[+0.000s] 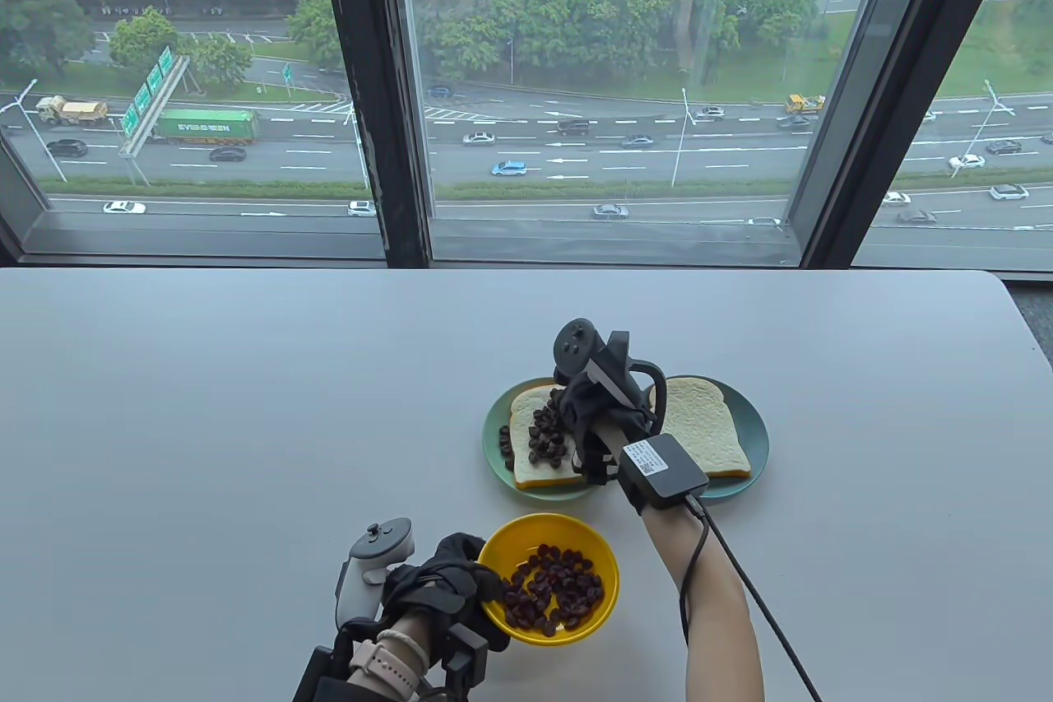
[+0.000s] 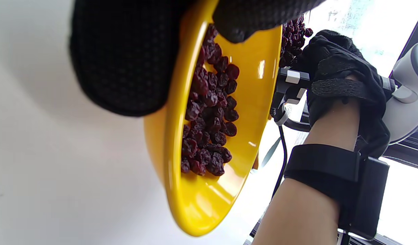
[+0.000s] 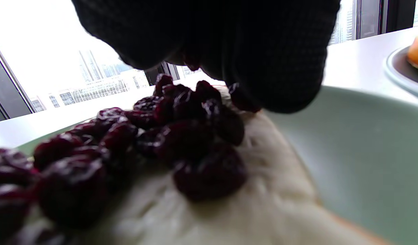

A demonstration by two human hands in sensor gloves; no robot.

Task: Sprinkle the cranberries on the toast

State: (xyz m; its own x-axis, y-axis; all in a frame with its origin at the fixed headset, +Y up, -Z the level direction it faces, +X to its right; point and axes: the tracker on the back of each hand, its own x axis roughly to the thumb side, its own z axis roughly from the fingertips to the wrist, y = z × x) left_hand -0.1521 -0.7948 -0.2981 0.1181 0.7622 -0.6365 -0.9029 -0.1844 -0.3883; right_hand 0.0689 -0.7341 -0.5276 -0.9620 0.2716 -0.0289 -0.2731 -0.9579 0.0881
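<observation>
A white toast slice (image 1: 535, 467) lies on a green plate (image 1: 494, 426) with a heap of dark cranberries (image 1: 547, 439) on it; a few lie on the plate beside it. My right hand (image 1: 568, 410) hovers low over this heap. In the right wrist view its bunched fingers (image 3: 212, 51) pinch cranberries just above the heap (image 3: 181, 136) on the toast (image 3: 263, 204). My left hand (image 1: 485, 578) grips the left rim of a yellow bowl (image 1: 576, 529) of cranberries (image 1: 551, 591). In the left wrist view the thumb sits inside the bowl rim (image 2: 171, 143) and the fingers outside.
A second, bare toast slice (image 1: 707, 430) lies on another green plate (image 1: 758, 439) just right of the first. A black cable (image 1: 740, 570) runs from my right wrist toward the table's near edge. A window stands behind the table's far edge.
</observation>
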